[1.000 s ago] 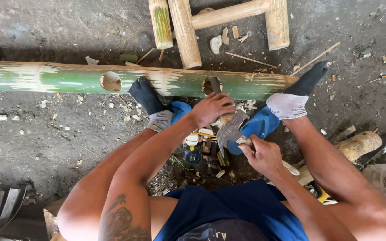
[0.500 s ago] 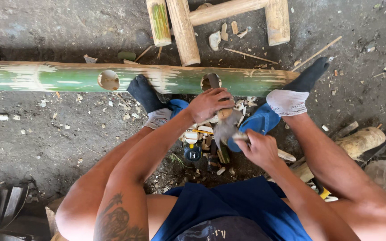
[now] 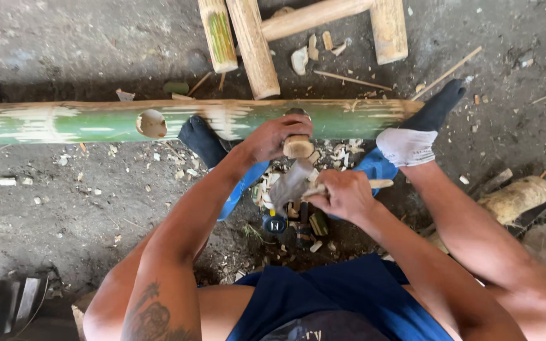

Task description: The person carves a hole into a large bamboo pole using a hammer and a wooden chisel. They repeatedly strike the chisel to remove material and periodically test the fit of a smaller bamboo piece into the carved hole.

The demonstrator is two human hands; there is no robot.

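Looking down from the head camera, I see my left hand (image 3: 272,136) near the middle of the frame, closed around a short wooden peg (image 3: 298,146) whose cut end faces me. The peg sits right against the long green bamboo pole (image 3: 96,120) that runs across the upper half. Just below and right, my right hand (image 3: 344,194) grips the wooden handle of a broad blade (image 3: 291,183), its metal lying just under the peg. Both socked feet (image 3: 412,136) brace against the pole. Wood chips (image 3: 342,150) litter the ground between them.
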